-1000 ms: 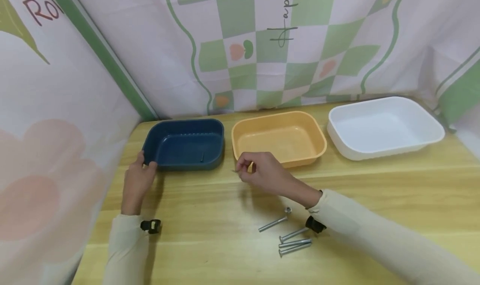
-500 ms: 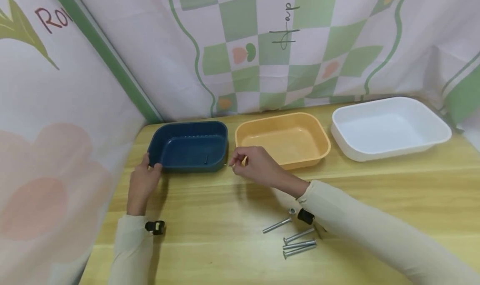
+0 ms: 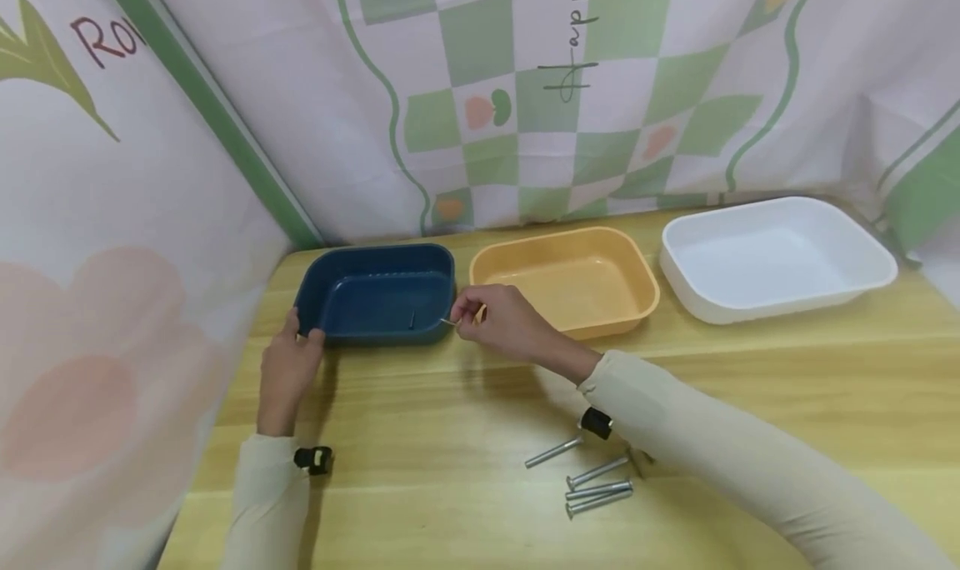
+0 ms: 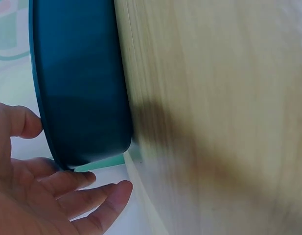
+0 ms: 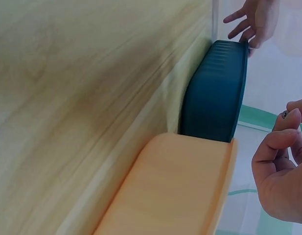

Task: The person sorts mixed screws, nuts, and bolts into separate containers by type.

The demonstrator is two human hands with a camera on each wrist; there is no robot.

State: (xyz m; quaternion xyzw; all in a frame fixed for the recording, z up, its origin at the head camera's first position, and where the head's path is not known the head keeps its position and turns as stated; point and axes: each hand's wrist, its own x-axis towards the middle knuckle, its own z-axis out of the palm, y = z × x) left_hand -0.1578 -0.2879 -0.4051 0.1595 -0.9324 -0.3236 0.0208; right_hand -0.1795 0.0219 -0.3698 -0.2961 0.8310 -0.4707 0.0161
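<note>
Right hand [image 3: 501, 322] pinches partly hidden, probable screw [image 3: 447, 322]; left hand [image 3: 288, 376] grips blue bin [image 3: 363, 301] near far-left corner of tabletop [image 3: 405, 453].

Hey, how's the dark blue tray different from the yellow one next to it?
The left hand pinches the near left corner of the dark blue tray; no hand grips the yellow tray, though the right hand hides part of it in the head view. A small screw-like piece lies in the dark blue tray; none shows in the visible part of the yellow tray. Both are open-topped with rounded corners.
</note>
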